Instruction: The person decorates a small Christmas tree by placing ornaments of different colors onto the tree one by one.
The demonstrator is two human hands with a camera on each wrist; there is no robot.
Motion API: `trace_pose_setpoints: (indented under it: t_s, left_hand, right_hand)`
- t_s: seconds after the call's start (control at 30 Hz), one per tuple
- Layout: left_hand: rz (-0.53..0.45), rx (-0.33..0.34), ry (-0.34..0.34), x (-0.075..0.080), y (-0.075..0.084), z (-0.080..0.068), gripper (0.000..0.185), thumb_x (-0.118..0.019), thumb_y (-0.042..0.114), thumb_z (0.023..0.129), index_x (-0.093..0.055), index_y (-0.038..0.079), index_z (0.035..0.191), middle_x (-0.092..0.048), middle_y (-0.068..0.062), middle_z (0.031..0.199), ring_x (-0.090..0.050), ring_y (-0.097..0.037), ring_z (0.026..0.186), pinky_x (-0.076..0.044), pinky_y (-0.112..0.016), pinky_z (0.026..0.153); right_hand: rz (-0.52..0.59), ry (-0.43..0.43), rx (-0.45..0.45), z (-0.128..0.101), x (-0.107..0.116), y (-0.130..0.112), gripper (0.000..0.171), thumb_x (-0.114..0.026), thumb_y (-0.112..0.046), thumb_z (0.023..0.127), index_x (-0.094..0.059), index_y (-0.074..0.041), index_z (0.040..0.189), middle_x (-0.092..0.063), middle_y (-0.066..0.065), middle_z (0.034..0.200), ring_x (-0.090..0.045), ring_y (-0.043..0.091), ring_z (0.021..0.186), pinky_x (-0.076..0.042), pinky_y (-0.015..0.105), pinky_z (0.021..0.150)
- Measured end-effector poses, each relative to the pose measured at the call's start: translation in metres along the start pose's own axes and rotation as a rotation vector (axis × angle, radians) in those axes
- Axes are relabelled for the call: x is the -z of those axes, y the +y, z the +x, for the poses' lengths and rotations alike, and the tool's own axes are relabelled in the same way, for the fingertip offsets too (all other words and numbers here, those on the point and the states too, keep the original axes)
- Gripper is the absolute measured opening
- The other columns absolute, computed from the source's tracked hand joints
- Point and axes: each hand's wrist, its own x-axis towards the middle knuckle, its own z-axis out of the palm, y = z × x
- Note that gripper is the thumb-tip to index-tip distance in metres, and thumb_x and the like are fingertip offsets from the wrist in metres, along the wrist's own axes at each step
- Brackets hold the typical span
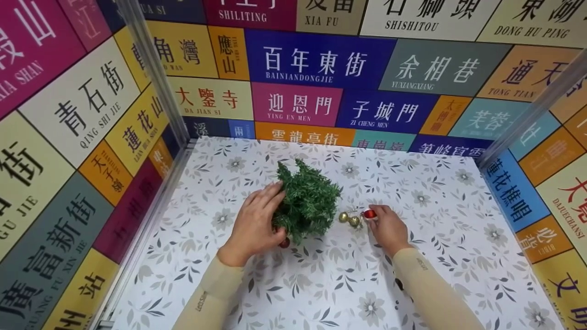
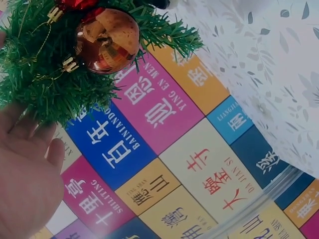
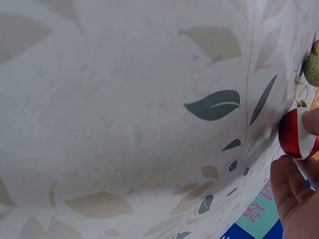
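Floral tabletop (image 1: 440, 256): left hand (image 1: 255, 224) grips the soft tree (image 1: 308, 204); right hand (image 1: 389, 228), at 3 o'clock, pinches a light, slippery, probably fragile bauble (image 1: 369, 214).

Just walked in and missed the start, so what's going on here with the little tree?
A person is working at a small green tree on a leaf-patterned table. The left hand holds the tree by its side; a shiny red bauble already hangs in its branches. The right hand pinches a red-and-white bauble just beside two gold baubles that lie on the table next to the tree.
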Motion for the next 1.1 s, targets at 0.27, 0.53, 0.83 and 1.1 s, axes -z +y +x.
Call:
trace_pose_setpoints:
  t_s: [0.27,0.53,0.83,1.1]
  left_hand:
    - [0.003,-0.005,-0.009,0.0013,-0.0031,0.0015,0.081,-0.071,0.028,0.072,-0.048,0.008,0.148,-0.032,-0.004,0.16,-0.032,-0.025,0.144,-0.022,-0.043,0.116]
    - [-0.007,-0.009,-0.011,0.0022,-0.0049,0.002,0.082,-0.071,0.027,0.071,-0.048,0.008,0.148,-0.031,-0.003,0.16,-0.03,-0.024,0.145,-0.02,-0.043,0.117]
    - [0.0,-0.001,-0.02,0.0019,-0.0026,0.0026,0.083,-0.07,0.03,0.072,-0.047,0.009,0.148,-0.03,-0.003,0.161,-0.03,-0.025,0.145,-0.019,-0.041,0.117]
    - [-0.015,-0.009,-0.021,0.0,-0.0029,0.0028,0.083,-0.07,0.031,0.073,-0.047,0.008,0.149,-0.029,-0.004,0.161,-0.028,-0.025,0.146,-0.019,-0.043,0.117]
  right_hand:
    - [0.001,-0.019,-0.013,0.0008,0.0015,-0.002,0.048,-0.071,-0.021,0.093,-0.057,-0.013,0.138,-0.057,0.015,0.13,-0.059,0.038,0.112,-0.05,0.056,0.087]
    - [0.017,-0.009,-0.009,0.0015,0.0016,-0.002,0.047,-0.07,-0.02,0.093,-0.057,-0.012,0.137,-0.057,0.014,0.128,-0.061,0.038,0.107,-0.051,0.055,0.084]
    - [0.052,-0.032,-0.025,0.0018,0.0023,-0.0011,0.047,-0.07,-0.02,0.093,-0.057,-0.011,0.137,-0.055,0.014,0.129,-0.063,0.037,0.102,-0.051,0.054,0.085]
    - [0.084,-0.034,-0.031,-0.0013,0.006,0.0014,0.049,-0.07,-0.018,0.093,-0.055,-0.011,0.139,-0.054,0.015,0.13,-0.063,0.037,0.1,-0.051,0.054,0.085]
